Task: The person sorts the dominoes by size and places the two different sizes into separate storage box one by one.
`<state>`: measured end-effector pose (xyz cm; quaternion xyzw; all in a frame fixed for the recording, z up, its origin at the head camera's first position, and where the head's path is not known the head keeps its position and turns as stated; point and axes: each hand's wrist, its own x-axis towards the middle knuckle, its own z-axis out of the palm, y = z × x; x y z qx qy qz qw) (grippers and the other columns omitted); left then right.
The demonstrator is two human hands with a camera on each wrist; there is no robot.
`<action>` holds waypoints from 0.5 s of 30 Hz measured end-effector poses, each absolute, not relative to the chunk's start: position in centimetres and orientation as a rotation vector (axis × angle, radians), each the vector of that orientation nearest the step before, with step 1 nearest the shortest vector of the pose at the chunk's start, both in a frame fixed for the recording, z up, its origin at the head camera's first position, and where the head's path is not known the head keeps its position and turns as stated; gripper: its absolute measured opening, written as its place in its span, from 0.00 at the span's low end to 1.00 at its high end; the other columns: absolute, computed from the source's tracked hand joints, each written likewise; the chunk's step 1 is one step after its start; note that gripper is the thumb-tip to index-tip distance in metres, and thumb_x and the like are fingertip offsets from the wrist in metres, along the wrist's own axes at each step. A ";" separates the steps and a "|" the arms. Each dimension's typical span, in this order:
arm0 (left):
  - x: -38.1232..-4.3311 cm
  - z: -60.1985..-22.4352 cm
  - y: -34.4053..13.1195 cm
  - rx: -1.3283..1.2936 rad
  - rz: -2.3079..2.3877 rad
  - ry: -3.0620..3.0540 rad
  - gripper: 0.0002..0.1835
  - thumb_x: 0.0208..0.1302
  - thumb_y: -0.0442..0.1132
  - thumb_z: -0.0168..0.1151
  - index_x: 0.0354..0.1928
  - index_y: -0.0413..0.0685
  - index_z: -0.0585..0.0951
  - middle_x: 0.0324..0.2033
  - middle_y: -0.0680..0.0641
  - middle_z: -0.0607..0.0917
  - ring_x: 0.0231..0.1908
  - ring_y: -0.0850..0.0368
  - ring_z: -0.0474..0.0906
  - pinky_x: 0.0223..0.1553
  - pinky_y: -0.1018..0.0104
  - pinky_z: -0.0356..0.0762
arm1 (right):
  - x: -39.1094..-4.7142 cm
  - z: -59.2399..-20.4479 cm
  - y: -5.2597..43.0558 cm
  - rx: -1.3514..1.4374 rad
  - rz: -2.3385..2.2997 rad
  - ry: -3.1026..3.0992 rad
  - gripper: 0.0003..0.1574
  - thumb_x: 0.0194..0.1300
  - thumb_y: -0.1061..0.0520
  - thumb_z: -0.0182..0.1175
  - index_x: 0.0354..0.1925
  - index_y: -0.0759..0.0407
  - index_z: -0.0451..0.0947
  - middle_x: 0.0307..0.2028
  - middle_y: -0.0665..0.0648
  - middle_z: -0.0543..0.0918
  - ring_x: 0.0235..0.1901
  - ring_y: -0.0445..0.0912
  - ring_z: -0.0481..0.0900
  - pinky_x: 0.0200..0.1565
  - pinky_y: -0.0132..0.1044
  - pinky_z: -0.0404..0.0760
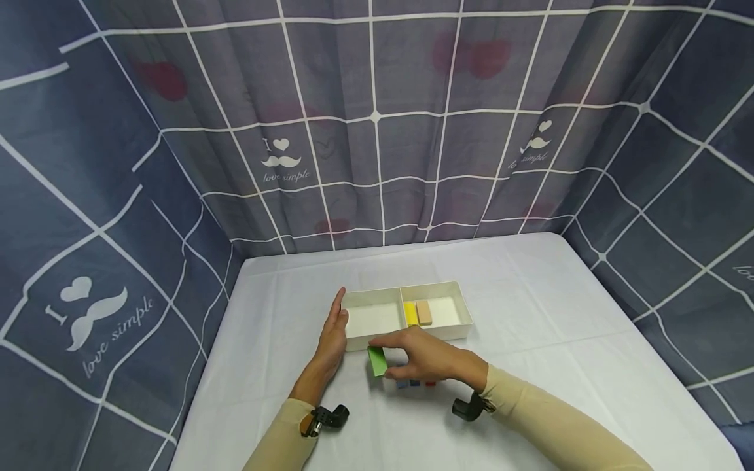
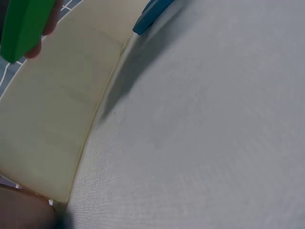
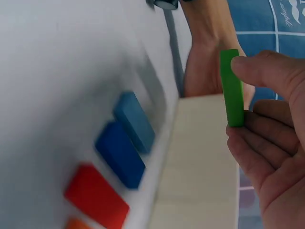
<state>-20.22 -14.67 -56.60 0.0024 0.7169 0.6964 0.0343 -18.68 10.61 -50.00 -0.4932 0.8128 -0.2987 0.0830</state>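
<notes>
Between thumb and fingers my right hand (image 1: 425,354) pinches a green block (image 1: 377,362), held up in front of the white two-compartment box (image 1: 357,342). My left hand (image 1: 332,340) rests along the box's left end with its fingers extended. Inside the right compartment, a yellow block (image 1: 410,314) and a tan block (image 1: 423,313) lie side by side against the divider. Beneath the right hand, a light blue block (image 3: 136,121), a dark blue block (image 3: 120,153), a red block (image 3: 96,195) and a partly cut-off orange block (image 3: 76,223) lie in a row.
A white cloth (image 1: 518,288) covers the table. Dark checked curtains (image 1: 347,150) enclose it at the back and sides. Each wrist carries a small black camera (image 1: 469,407).
</notes>
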 end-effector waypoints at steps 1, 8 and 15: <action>-20.2 -56.6 -14.7 0.007 2.137 2.210 0.31 0.92 0.45 0.35 0.90 0.70 0.50 0.89 0.45 0.50 0.88 0.39 0.40 0.85 0.31 0.38 | -18.8 -49.8 10.9 -1.462 -0.903 2.426 0.37 0.70 0.55 0.76 0.73 0.58 0.79 0.68 0.50 0.86 0.67 0.40 0.83 0.68 0.38 0.83; -20.4 -56.6 -14.7 0.000 2.124 2.228 0.31 0.92 0.45 0.35 0.90 0.68 0.49 0.90 0.48 0.47 0.89 0.40 0.38 0.85 0.31 0.36 | -19.9 -48.5 12.8 -1.409 -0.937 2.484 0.37 0.68 0.56 0.78 0.72 0.57 0.81 0.67 0.50 0.87 0.67 0.42 0.84 0.69 0.41 0.83; -20.4 -56.6 -14.7 -0.003 2.136 2.204 0.31 0.92 0.44 0.35 0.90 0.70 0.49 0.89 0.47 0.48 0.89 0.41 0.37 0.86 0.32 0.35 | -20.5 -48.0 14.4 -1.368 -0.905 2.574 0.37 0.67 0.57 0.78 0.71 0.56 0.82 0.65 0.49 0.88 0.64 0.42 0.86 0.67 0.42 0.85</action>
